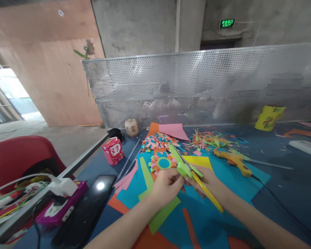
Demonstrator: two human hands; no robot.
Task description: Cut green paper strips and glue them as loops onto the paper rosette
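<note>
My left hand is closed, its fingertips pinching a light green paper strip that is curled into a loop. Beside it, my right hand grips yellow-handled scissors, seen nearly edge-on. Their metal blades point away from me, up along the green paper. Just beyond my hands lies a fringed paper flower with a green ring and pink, orange and blue tabs. Below are blue paper sheets and a green sheet.
Fringed paper pieces and loose clippings lie farther back. A yellow glue gun with a cord rests at right. At left are a phone, a pink box and a purple power strip. A perforated metal screen stands behind.
</note>
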